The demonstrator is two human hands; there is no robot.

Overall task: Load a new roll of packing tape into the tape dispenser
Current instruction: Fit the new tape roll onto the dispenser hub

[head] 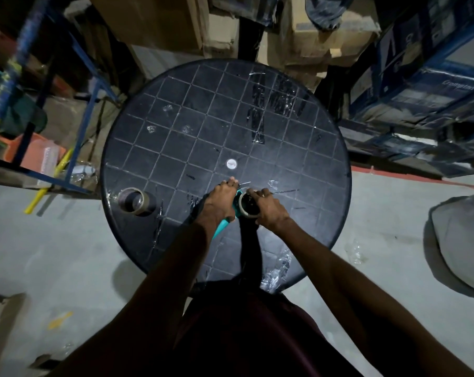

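Observation:
A teal tape dispenser (221, 229) rests over the near part of the round black table (176, 148). My left hand (220, 200) is wrapped around its body, and most of the dispenser is hidden under that hand. My right hand (268, 209) grips a tape roll (244, 206) that sits against the dispenser's side, fingers curled over its rim. Whether the roll is seated on the hub is hidden. A second tape roll (133, 200) lies flat at the table's left edge, well away from both hands.
Strips and scraps of clear tape (273, 96) stick to the tabletop, and a small white disc (231, 163) lies near its middle. Cardboard boxes (312, 36) stand behind the table, a blue metal rack (75, 104) to the left, and a grey sack (461, 240) on the floor at right.

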